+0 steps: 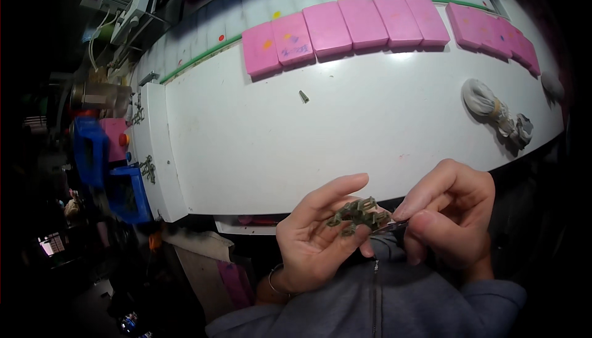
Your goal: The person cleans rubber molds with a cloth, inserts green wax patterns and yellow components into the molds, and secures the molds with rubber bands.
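My left hand (309, 248) is raised at the table's front edge, thumb and fingers around a small, knobbly dark green moulded piece (362, 213) with thin projecting parts. My right hand (459, 211) pinches a slim dark tool (396, 226) between thumb and forefinger. Its narrow tip points left and meets or nearly meets the green piece; contact is hard to make out, and so is the tool's exact kind. Both hands are close together in front of my grey zipped top.
Pink blocks (328, 29) line the back of the white table (246, 134). A small grey-green tapered piece (304, 96) lies mid-table. At right rests a tied whitish cloth bundle (493, 108). More green pieces (148, 169) sit on the left ledge beside blue bins (129, 193).
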The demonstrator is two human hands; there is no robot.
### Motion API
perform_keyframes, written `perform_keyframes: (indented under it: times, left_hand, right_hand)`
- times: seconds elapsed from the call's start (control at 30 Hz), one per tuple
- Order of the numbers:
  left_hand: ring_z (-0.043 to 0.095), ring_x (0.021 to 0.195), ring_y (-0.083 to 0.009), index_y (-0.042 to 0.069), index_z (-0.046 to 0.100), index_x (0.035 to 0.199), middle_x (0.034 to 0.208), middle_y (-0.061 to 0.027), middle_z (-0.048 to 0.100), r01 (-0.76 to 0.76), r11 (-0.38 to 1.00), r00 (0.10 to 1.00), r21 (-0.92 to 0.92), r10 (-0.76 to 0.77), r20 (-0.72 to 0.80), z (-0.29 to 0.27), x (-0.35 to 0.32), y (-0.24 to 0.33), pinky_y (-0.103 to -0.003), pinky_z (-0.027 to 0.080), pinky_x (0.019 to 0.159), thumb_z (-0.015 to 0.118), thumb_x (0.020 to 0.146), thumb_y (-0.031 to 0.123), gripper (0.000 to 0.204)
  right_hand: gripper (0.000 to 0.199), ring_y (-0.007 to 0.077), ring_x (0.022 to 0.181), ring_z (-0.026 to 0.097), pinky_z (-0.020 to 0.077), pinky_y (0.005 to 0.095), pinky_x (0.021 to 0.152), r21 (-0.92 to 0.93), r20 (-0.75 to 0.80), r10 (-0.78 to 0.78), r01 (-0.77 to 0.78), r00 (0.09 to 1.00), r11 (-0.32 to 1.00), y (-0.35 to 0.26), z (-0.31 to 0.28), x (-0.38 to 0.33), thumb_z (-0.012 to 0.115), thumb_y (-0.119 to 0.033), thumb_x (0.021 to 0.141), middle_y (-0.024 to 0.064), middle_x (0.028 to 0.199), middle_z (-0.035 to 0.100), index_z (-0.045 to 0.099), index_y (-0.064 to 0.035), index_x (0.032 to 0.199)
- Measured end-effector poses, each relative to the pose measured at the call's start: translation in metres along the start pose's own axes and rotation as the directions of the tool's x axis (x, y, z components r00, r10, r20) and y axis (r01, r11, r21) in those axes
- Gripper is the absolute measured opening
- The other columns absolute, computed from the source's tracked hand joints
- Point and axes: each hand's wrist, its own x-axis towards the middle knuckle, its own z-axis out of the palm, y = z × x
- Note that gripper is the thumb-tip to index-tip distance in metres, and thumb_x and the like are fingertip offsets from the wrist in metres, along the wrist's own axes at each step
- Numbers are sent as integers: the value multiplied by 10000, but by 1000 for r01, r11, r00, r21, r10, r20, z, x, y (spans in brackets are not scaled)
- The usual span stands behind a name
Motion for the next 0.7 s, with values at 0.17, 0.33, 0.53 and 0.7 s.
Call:
perform_keyframes:
  times: [0.17, 0.33, 0.53, 0.7]
  left_hand:
    - [600, 926, -183, -91, 365, 1292, 1116, -184, 558, 43, 995, 999, -87, -44, -10, 1, -2, 2, -237, 523, 667, 515, 858, -105, 460]
    - [602, 932, -188, -102, 376, 1280, 1112, -187, 555, 36, 996, 999, -83, -35, 18, 2, 0, 1, -233, 525, 661, 503, 861, -110, 438]
    - [601, 937, -187, -107, 376, 1277, 1114, -200, 553, 10, 999, 1000, -43, -10, 8, 3, -1, -1, -231, 523, 654, 484, 863, -117, 427]
    - [595, 962, -192, -103, 388, 1270, 1130, -197, 550, 24, 999, 999, -24, -25, -42, 6, -4, -1, -233, 523, 659, 482, 860, -121, 422]
  right_hand:
    - [74, 117, 422, 533, 418, 213, 406, -68, -20, -37, 36, 999, 997, 4, -3, -1, 570, 23, 790, 133, 566, 583, 520, 64, 826]
    - [135, 94, 595, 607, 477, 202, 517, -247, 87, -151, 168, 985, 954, 4, -11, -8, 571, 103, 808, 136, 714, 645, 573, 97, 943]
    - [164, 125, 650, 648, 501, 221, 554, -377, 94, -299, 312, 949, 872, 10, -9, -11, 621, 63, 790, 142, 772, 673, 609, 42, 952]
    - [186, 158, 611, 650, 493, 232, 535, -475, 103, -316, 326, 943, 817, 8, -10, -11, 652, 41, 763, 124, 778, 679, 630, 3, 943]
